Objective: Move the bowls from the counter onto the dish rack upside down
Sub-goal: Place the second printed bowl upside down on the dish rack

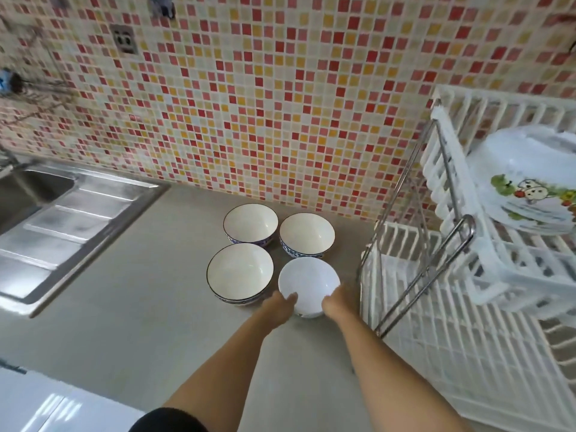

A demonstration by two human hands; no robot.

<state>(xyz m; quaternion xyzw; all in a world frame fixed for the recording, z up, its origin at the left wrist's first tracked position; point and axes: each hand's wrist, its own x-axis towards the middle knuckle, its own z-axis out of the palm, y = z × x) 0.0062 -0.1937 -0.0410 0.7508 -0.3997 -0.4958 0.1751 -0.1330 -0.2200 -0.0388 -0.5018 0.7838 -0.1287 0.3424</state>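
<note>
Cupping the nearest plain white ceramic bowl [308, 283] from both sides: left hand [278, 307] and right hand [336, 302] half-curled against its wall, likely for a steady flip. It sits upright on the grey desk [140, 307], just beside the white plastic dish rack [452, 332]. Three cream, dark-rimmed bowls [240, 271] wait alongside, untouched.

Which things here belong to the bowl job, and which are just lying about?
Part of the job:
- near right bowl, held by left hand and right hand
- near left bowl
- far left bowl
- far right bowl
- dish rack
- counter

Just lying about:
- sink
- plates on the rack's upper shelf
- wall socket
</note>
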